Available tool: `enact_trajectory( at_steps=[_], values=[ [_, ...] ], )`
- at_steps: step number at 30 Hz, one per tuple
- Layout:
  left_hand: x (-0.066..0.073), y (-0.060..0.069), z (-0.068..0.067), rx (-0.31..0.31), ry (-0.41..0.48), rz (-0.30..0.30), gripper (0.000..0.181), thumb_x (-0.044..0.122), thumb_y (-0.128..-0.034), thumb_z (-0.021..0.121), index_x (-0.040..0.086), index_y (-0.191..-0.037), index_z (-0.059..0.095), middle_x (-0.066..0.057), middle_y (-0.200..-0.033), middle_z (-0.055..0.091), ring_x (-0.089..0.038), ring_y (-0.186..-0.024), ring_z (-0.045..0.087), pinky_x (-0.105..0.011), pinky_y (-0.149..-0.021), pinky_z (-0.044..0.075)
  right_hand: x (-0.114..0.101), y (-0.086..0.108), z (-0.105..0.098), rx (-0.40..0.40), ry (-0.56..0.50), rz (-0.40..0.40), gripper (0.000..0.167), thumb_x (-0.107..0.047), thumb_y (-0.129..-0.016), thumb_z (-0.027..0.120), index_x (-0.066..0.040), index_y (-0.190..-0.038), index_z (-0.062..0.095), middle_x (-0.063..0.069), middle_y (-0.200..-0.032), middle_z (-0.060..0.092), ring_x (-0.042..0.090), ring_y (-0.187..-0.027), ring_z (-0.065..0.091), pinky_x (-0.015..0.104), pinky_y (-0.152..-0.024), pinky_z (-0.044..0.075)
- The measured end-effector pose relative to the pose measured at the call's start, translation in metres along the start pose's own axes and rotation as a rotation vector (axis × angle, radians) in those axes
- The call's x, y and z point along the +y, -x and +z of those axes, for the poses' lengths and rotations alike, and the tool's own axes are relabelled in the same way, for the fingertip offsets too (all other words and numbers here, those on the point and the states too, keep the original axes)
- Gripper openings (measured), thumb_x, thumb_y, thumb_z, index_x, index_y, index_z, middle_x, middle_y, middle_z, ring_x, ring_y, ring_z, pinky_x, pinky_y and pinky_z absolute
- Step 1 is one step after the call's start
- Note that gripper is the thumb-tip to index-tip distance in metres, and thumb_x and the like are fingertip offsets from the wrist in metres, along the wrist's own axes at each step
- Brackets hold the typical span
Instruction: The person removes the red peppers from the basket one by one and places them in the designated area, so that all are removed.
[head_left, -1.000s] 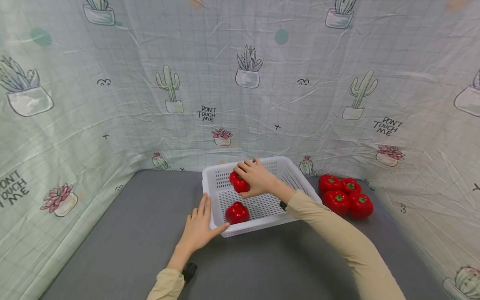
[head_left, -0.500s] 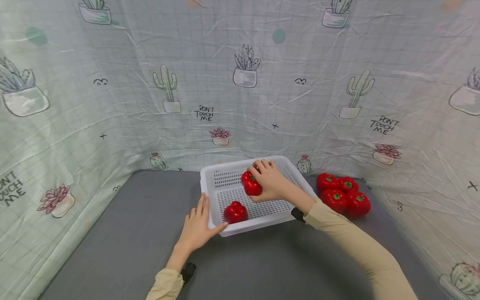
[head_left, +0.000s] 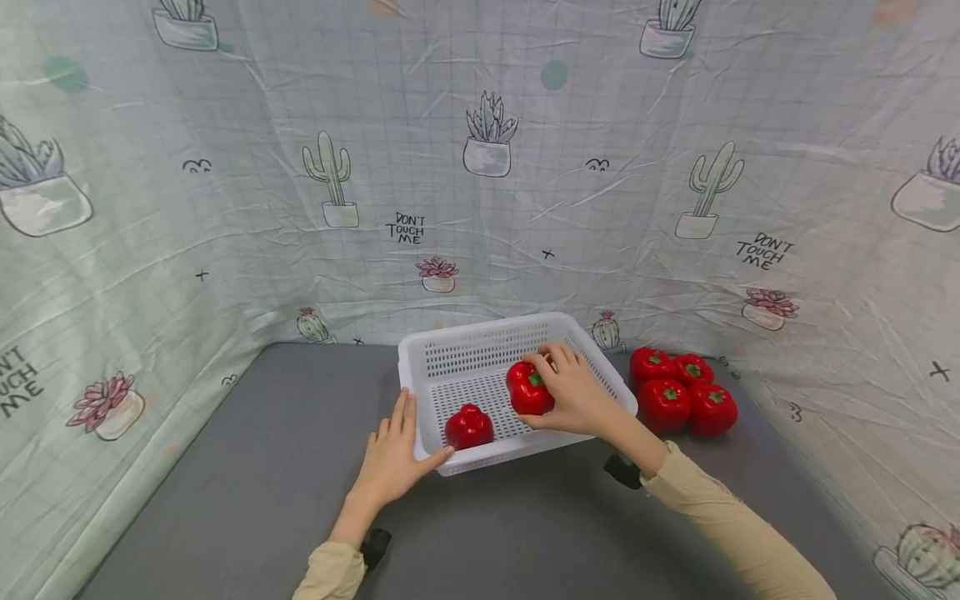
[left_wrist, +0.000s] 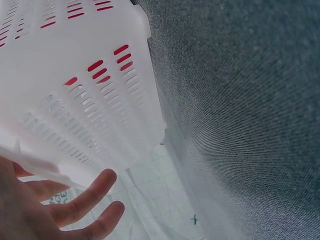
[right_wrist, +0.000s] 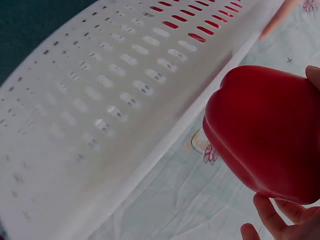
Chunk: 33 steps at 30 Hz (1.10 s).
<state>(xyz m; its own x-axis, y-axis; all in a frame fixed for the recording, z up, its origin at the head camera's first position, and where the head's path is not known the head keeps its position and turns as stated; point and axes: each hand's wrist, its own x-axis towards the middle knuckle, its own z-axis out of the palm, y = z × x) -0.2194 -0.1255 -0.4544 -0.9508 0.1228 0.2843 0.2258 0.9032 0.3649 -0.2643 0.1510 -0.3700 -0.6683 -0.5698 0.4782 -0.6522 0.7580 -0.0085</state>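
In the head view my right hand [head_left: 576,394] grips a red bell pepper [head_left: 528,388] with a green stem, over the right half of a white plastic basket [head_left: 487,461]. The right wrist view shows this held bell pepper [right_wrist: 270,132] above the basket's rim, fingertips against its side. Another red bell pepper [head_left: 469,427] lies in the basket's front left corner. My left hand [head_left: 392,454] rests at that corner, thumb along the front rim and fairly straight fingers by the left side. In the left wrist view, its fingers [left_wrist: 82,204] are spread beside the slotted wall.
Several red bell peppers [head_left: 666,404] sit grouped on the grey table [head_left: 285,467], just right of the basket. A patterned cloth [head_left: 360,167] with cactus drawings hangs behind and along both sides.
My right hand has carried the bell pepper from the basket's back left toward its front right, and the pepper's stem now shows. My left hand stays at the basket's corner.
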Motion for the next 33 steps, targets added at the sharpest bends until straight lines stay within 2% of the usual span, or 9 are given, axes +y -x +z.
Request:
enact_trajectory(
  at_steps=[7, 12, 15, 21, 33],
  values=[
    [-0.001, -0.001, 0.001, -0.004, 0.0, 0.002, 0.101, 0.068, -0.0726, 0.051, 0.004, -0.143, 0.015, -0.01, -0.151, 0.012, -0.034, -0.108, 0.042, -0.052, -0.084, 0.036, 0.008, 0.019, -0.004, 0.066, -0.019, 0.071, 0.076, -0.046, -0.057, 0.078, -0.013, -0.117, 0.047, 0.01, -0.112, 0.047, 0.024, -0.107, 0.041, 0.046, -0.084, 0.04],
    [-0.001, -0.001, 0.001, -0.011, 0.002, -0.003, 0.101, 0.067, -0.0726, 0.051, 0.004, -0.143, 0.014, -0.01, -0.151, 0.011, -0.034, -0.109, 0.042, -0.052, -0.084, 0.036, 0.01, 0.036, -0.007, 0.08, -0.035, 0.177, 0.078, -0.046, -0.057, 0.079, -0.014, -0.12, 0.046, 0.011, -0.113, 0.046, 0.026, -0.107, 0.041, 0.048, -0.084, 0.041],
    [-0.001, 0.0, 0.001, -0.011, 0.006, -0.007, 0.101, 0.067, -0.0726, 0.052, 0.004, -0.143, 0.014, -0.01, -0.151, 0.011, -0.034, -0.108, 0.042, -0.051, -0.084, 0.036, 0.011, 0.048, -0.008, 0.132, -0.046, 0.217, 0.078, -0.043, -0.056, 0.08, -0.013, -0.119, 0.047, 0.013, -0.113, 0.046, 0.027, -0.105, 0.042, 0.048, -0.082, 0.043],
    [0.0, 0.001, 0.002, -0.008, 0.005, -0.003, 0.101, 0.066, -0.0726, 0.052, 0.004, -0.143, 0.015, -0.01, -0.151, 0.012, -0.033, -0.108, 0.043, -0.051, -0.083, 0.037, 0.016, 0.071, -0.011, 0.231, -0.065, 0.261, 0.077, -0.035, -0.051, 0.084, -0.012, -0.116, 0.049, 0.013, -0.112, 0.046, 0.026, -0.103, 0.042, 0.049, -0.075, 0.049],
    [-0.001, 0.001, 0.001, 0.012, 0.0, 0.016, 0.1, 0.065, -0.0731, 0.053, 0.002, -0.142, 0.016, -0.012, -0.15, 0.013, -0.034, -0.105, 0.044, -0.051, -0.081, 0.038, 0.036, 0.101, -0.02, 0.301, 0.0, 0.335, 0.078, -0.027, -0.048, 0.085, -0.004, -0.113, 0.049, 0.019, -0.112, 0.045, 0.031, -0.102, 0.041, 0.055, -0.077, 0.042]
  ],
)
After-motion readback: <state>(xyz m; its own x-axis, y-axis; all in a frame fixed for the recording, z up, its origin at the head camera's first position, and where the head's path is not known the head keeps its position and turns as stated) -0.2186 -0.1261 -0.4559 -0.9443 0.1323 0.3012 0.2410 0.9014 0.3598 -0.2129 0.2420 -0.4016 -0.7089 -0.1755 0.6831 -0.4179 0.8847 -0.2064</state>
